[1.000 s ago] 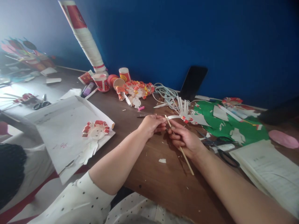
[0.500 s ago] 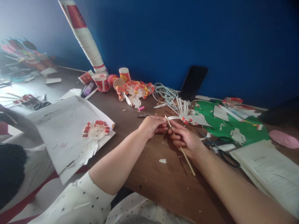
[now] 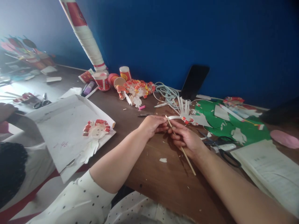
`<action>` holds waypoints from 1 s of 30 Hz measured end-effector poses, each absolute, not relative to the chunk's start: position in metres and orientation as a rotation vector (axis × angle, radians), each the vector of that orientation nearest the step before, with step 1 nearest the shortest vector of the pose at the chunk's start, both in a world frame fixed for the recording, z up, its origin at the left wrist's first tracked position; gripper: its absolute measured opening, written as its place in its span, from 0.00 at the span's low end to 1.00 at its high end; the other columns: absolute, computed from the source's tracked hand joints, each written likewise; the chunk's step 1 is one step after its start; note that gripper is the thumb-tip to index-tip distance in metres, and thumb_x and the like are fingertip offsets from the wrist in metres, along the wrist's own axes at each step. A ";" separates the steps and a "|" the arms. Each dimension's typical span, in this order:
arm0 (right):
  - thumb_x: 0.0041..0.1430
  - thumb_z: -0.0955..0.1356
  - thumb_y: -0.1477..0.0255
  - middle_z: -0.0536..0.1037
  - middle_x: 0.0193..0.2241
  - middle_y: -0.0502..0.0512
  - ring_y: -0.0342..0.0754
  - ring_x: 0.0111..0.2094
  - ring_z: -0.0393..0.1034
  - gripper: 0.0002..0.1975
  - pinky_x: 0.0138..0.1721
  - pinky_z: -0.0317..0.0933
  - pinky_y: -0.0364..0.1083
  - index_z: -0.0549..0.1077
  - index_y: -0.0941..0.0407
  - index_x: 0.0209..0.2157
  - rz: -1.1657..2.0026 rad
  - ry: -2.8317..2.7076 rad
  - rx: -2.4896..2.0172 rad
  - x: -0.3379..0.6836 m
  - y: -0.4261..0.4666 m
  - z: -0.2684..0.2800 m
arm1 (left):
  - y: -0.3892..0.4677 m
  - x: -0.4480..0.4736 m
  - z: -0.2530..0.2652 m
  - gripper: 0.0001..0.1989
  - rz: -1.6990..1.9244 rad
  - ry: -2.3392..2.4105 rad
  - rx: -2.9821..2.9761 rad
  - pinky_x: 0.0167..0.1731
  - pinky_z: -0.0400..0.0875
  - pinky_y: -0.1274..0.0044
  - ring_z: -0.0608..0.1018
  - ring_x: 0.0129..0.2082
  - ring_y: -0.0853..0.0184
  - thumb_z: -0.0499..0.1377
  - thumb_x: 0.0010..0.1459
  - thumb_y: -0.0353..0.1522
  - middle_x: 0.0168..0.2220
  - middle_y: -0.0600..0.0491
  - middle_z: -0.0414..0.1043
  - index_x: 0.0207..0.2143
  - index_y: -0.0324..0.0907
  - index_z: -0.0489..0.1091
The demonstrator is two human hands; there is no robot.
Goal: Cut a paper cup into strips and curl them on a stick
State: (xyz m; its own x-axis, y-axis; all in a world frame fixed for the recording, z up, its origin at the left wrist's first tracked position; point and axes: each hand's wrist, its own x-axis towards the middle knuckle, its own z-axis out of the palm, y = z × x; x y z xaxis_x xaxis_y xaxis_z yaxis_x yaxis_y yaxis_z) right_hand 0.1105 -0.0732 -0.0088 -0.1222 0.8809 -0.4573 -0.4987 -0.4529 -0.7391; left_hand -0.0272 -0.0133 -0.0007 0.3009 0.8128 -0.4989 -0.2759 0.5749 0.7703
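My right hand (image 3: 185,138) is closed around a thin wooden stick (image 3: 188,161), which slants down toward me below the fingers. Across the stick's upper end runs a white paper strip (image 3: 174,117). My left hand (image 3: 155,126) pinches at the strip's end beside the stick; its fingertips partly hide the contact. The strip belongs to a paper cut-out (image 3: 184,107) with several white fringes and red curled pieces, lying just beyond my right hand. A finished-looking paper face with red curls (image 3: 97,132) rests on the large white envelope (image 3: 60,124) to the left.
Black scissors (image 3: 229,157) and a paper booklet (image 3: 263,168) lie at right near green paper (image 3: 210,116). A phone (image 3: 195,81) leans on the blue wall. Paper cups (image 3: 102,82), curled paper figures (image 3: 137,90) and a cable (image 3: 165,91) sit behind. Another person's hand (image 3: 7,112) shows far left.
My hands keep nearly the same hold on the stick and strip. The view has shifted slightly. At the left edge, another person's hand has come further into view.
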 end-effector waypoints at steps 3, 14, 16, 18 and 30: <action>0.51 0.65 0.82 0.73 0.25 0.51 0.34 0.17 0.56 0.23 0.10 0.41 0.31 0.70 0.56 0.50 1.700 -0.555 -1.174 0.109 -0.074 -0.008 | -0.014 -0.027 0.002 0.05 0.780 1.068 0.625 0.23 0.72 0.82 0.72 0.19 0.77 0.59 0.54 0.20 0.22 0.52 0.71 0.27 0.31 0.74; 0.50 0.67 0.79 0.76 0.27 0.53 0.36 0.18 0.61 0.22 0.12 0.44 0.33 0.73 0.55 0.48 1.651 -0.643 -1.223 0.108 -0.074 -0.012 | -0.014 -0.027 0.004 0.01 0.738 1.131 0.705 0.20 0.67 0.85 0.69 0.17 0.79 0.63 0.51 0.23 0.22 0.52 0.72 0.27 0.33 0.75; 0.49 0.67 0.79 0.76 0.27 0.53 0.35 0.18 0.61 0.22 0.12 0.43 0.33 0.72 0.55 0.49 1.647 -0.651 -1.230 0.108 -0.074 -0.011 | -0.014 -0.027 0.003 0.01 0.731 1.132 0.711 0.19 0.67 0.85 0.69 0.17 0.79 0.63 0.50 0.23 0.22 0.52 0.72 0.26 0.33 0.75; 0.49 0.68 0.79 0.76 0.27 0.53 0.35 0.18 0.61 0.22 0.12 0.43 0.33 0.72 0.56 0.49 1.644 -0.657 -1.234 0.108 -0.075 -0.011 | -0.013 -0.027 0.003 0.02 0.727 1.132 0.718 0.19 0.67 0.85 0.68 0.17 0.79 0.63 0.50 0.23 0.22 0.52 0.72 0.26 0.33 0.75; 0.49 0.68 0.77 0.74 0.25 0.52 0.36 0.18 0.59 0.25 0.11 0.40 0.33 0.69 0.54 0.51 1.639 -0.698 -1.246 0.108 -0.076 -0.011 | -0.012 -0.029 0.004 0.07 0.680 1.146 0.742 0.17 0.63 0.85 0.66 0.16 0.80 0.59 0.54 0.24 0.22 0.52 0.72 0.24 0.33 0.75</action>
